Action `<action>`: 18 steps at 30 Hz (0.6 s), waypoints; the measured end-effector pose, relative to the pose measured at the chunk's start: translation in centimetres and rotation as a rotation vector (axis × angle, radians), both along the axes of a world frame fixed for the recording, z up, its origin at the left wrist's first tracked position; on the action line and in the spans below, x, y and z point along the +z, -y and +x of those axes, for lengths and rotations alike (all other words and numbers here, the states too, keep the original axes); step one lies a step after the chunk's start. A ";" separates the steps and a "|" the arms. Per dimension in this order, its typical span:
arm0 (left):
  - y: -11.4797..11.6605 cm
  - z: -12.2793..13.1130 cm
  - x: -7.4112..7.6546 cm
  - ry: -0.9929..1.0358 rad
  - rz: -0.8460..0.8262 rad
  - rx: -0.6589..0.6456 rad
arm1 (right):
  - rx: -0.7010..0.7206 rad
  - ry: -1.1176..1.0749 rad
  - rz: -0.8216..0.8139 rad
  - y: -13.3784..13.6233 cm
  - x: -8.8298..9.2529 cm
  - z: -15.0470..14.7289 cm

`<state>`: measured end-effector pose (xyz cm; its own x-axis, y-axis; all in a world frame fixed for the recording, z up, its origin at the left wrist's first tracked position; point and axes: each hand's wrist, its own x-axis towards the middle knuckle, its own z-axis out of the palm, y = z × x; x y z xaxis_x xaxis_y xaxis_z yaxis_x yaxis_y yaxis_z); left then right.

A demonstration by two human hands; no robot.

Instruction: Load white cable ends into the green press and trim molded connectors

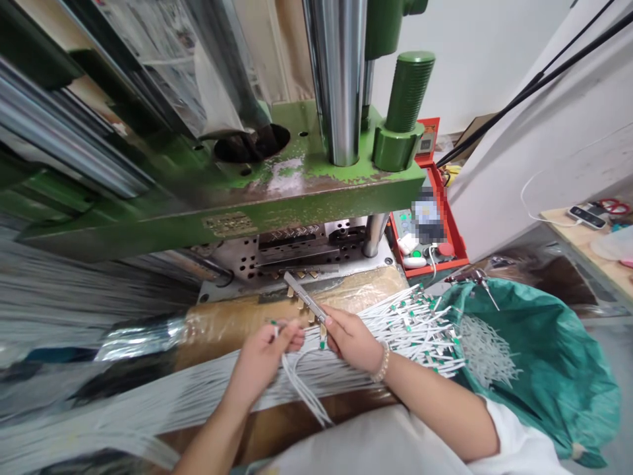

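Note:
My right hand (352, 338), with a beaded bracelet at the wrist, is closed around the near end of a metal bar (305, 298) that has several brass-coloured tabs along its side. A green-tipped piece hangs at the bar's near end, close to my fingers. Just to the left, my left hand (270, 349) pinches a white cable (299, 386) near its green end. More white cables loop down from that hand toward my lap. Under both hands lies a wide bundle of long white cables (198, 389), with green-and-metal connectors (408, 320) at its right end.
Ahead stands a green press (297, 198) with steel columns (341, 79) above a drilled metal bed (227, 257). An orange control box (430, 260) sits behind to the right. At right, a green sack (548, 356) contains small translucent pieces. A wooden table (593, 244) is farther right.

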<state>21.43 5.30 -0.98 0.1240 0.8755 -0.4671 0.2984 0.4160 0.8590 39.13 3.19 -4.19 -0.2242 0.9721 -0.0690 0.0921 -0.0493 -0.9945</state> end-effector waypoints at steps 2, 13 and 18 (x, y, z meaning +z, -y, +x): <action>-0.2 -0.2 0.2 0.087 0.022 0.136 | 0.002 -0.098 -0.077 0.1 0.1 0.0; 0.4 0.8 -0.3 0.118 -0.114 -0.069 | 0.060 -0.022 -0.082 0.2 0.1 0.3; 0.5 1.4 0.2 0.129 -0.138 -0.054 | 0.029 0.095 0.077 0.2 0.0 0.2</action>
